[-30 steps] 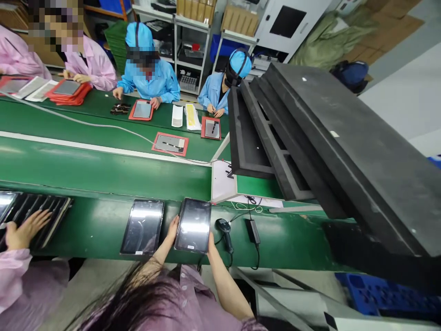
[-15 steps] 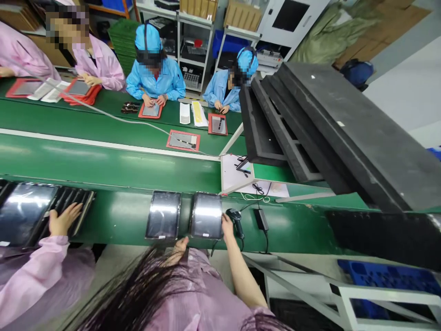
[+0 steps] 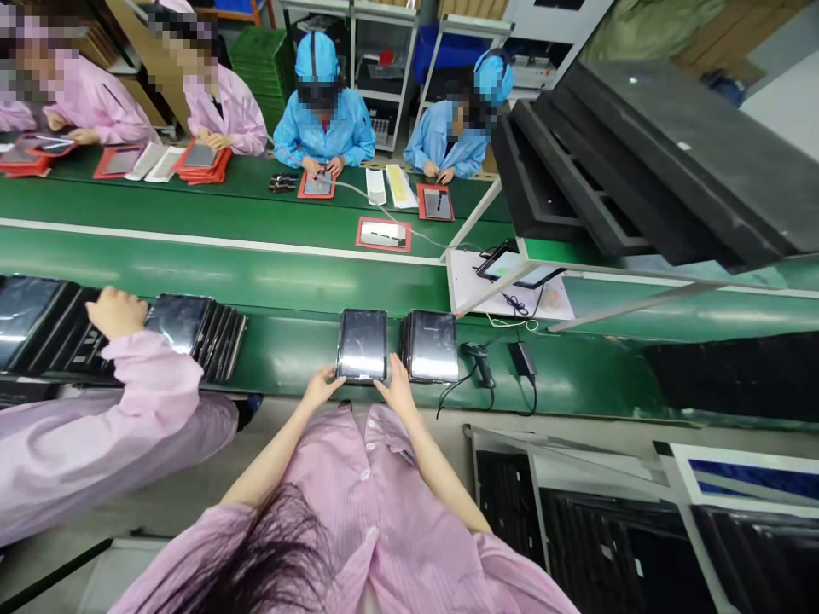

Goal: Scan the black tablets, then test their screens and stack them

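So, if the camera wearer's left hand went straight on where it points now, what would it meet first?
Probably the flat black panel: the left hand points forward and inward at its near left corner, though whether they touch is unclear.

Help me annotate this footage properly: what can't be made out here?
All in the head view:
Left hand and right hand: they themselves hide whether they grip the panel between them.
White label on that panel: too small to read.
Neighbouring stack: its top panel hides most of those beneath, so no sure count.
Far-left stack: cut off by the left edge.
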Tool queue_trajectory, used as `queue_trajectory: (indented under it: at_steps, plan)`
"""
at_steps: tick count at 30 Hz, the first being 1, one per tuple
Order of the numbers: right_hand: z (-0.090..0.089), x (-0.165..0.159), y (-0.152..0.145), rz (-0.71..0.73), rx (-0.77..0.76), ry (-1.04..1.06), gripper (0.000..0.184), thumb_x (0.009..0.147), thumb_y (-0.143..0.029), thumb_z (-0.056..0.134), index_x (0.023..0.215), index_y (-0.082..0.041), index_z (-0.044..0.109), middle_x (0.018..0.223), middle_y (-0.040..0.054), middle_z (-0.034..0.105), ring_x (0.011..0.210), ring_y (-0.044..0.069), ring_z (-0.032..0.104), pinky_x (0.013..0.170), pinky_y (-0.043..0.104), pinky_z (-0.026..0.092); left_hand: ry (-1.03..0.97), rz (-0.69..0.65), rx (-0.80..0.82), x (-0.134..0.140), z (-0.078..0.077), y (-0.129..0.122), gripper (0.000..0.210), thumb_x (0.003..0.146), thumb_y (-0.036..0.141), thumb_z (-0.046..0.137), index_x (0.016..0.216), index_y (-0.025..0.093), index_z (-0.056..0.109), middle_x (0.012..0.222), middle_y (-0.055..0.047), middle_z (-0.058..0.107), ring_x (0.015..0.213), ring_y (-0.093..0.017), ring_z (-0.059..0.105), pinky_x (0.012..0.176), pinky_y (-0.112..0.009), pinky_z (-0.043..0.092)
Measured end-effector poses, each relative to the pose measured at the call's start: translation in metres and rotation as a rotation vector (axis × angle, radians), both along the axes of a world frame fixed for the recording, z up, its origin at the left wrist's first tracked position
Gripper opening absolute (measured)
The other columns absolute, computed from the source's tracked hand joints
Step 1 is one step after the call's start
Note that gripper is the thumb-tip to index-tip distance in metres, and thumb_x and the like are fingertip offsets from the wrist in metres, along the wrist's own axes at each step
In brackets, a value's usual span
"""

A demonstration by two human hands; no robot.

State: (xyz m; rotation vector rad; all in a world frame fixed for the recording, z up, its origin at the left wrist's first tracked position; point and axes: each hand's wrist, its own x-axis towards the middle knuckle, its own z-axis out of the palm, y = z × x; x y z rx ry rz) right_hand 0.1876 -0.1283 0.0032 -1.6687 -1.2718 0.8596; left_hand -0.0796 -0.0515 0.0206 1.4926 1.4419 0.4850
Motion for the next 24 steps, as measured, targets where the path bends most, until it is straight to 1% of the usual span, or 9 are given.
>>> queue_trajectory:
  at_steps: [1, 3, 6, 9, 11, 15, 18, 21, 24]
  plan:
    - [-0.011, -0.006, 0.003, -0.009, -0.04, 0.005, 0.094, 0.078, -0.035, 0.086, 0.164, -0.02, 0.052, 0.177, 0.0162, 0.043, 0.167, 0.036, 0.035, 0.141, 0.055, 0.024, 0.009, -0.027, 0.008, 0.007, -0.013, -0.002, 0.054, 0.085, 0.044, 0.087, 0.131, 0.018, 0.074, 0.13, -0.018, 0.08, 0.126, -0.034, 0.072, 0.113, -0.047, 0.054]
    - [-0.03, -0.01, 0.009, -0.014, -0.109, 0.024, 0.11, 0.07, -0.029, 0.089, 0.169, -0.017, 0.043, 0.179, 0.019, 0.039, 0.169, 0.037, 0.033, 0.141, 0.055, 0.024, 0.029, -0.082, 0.086, 0.013, -0.033, 0.0, 0.057, 0.081, 0.038, 0.092, 0.13, 0.018, 0.073, 0.137, -0.018, 0.075, 0.133, -0.036, 0.067, 0.117, -0.048, 0.051]
    - [-0.046, -0.006, 0.018, -0.028, -0.145, 0.014, 0.114, 0.065, -0.023, 0.089, 0.169, -0.014, 0.044, 0.174, 0.022, 0.046, 0.164, 0.038, 0.042, 0.139, 0.053, 0.029, 0.096, -0.139, 0.12, 0.013, -0.049, 0.013, 0.057, 0.079, 0.032, 0.096, 0.129, 0.017, 0.072, 0.143, -0.021, 0.068, 0.138, -0.037, 0.062, 0.121, -0.047, 0.047]
    - [-0.052, -0.001, 0.023, -0.04, -0.157, -0.038, 0.115, 0.062, -0.018, 0.091, 0.168, -0.012, 0.046, 0.172, 0.0237, 0.049, 0.161, 0.039, 0.047, 0.138, 0.053, 0.032, 0.116, -0.211, 0.141, 0.011, -0.058, 0.02, 0.071, 0.074, 0.028, 0.1, 0.136, 0.015, 0.068, 0.153, -0.023, 0.06, 0.142, -0.039, 0.058, 0.125, -0.047, 0.044]
    - [-0.055, -0.001, 0.023, -0.035, -0.154, -0.047, 0.118, 0.06, -0.017, 0.092, 0.168, -0.012, 0.046, 0.173, 0.0224, 0.049, 0.161, 0.037, 0.049, 0.137, 0.052, 0.034, 0.103, -0.241, 0.176, 0.01, -0.063, 0.02, 0.078, 0.074, 0.025, 0.1, 0.142, 0.014, 0.064, 0.157, -0.024, 0.057, 0.145, -0.04, 0.057, 0.127, -0.049, 0.043]
    - [-0.058, -0.002, 0.021, -0.035, -0.138, -0.036, 0.114, 0.062, -0.013, 0.092, 0.168, -0.019, 0.049, 0.17, 0.0157, 0.055, 0.157, 0.035, 0.055, 0.136, 0.052, 0.037, 0.086, -0.255, 0.227, 0.009, -0.069, 0.016, 0.076, 0.079, 0.023, 0.096, 0.146, 0.015, 0.061, 0.157, -0.023, 0.059, 0.147, -0.04, 0.056, 0.127, -0.048, 0.042]
    - [-0.058, -0.004, 0.02, -0.053, -0.136, -0.05, 0.111, 0.063, -0.01, 0.093, 0.166, -0.018, 0.051, 0.165, 0.0156, 0.06, 0.151, 0.035, 0.061, 0.134, 0.052, 0.041, 0.129, -0.269, 0.223, 0.009, -0.066, 0.015, 0.07, 0.082, 0.023, 0.094, 0.144, 0.011, 0.064, 0.155, -0.025, 0.062, 0.146, -0.04, 0.057, 0.125, -0.045, 0.042]
    - [-0.056, -0.004, 0.02, -0.054, -0.154, -0.11, 0.11, 0.066, -0.009, 0.094, 0.167, -0.016, 0.05, 0.16, 0.0168, 0.064, 0.146, 0.035, 0.066, 0.13, 0.05, 0.045, 0.234, -0.318, 0.224, 0.01, -0.06, 0.015, 0.063, 0.088, 0.029, 0.091, 0.141, 0.008, 0.065, 0.151, -0.027, 0.065, 0.139, -0.04, 0.063, 0.12, -0.043, 0.046]
    - [-0.053, -0.006, 0.019, -0.039, -0.232, -0.242, 0.102, 0.074, -0.014, 0.093, 0.167, -0.014, 0.05, 0.151, 0.017, 0.072, 0.139, 0.034, 0.072, 0.125, 0.046, 0.051, 0.391, -0.392, 0.262, 0.012, -0.054, 0.013, 0.054, 0.096, 0.038, 0.084, 0.137, 0.01, 0.065, 0.143, -0.024, 0.069, 0.127, -0.036, 0.071, 0.11, -0.039, 0.051]
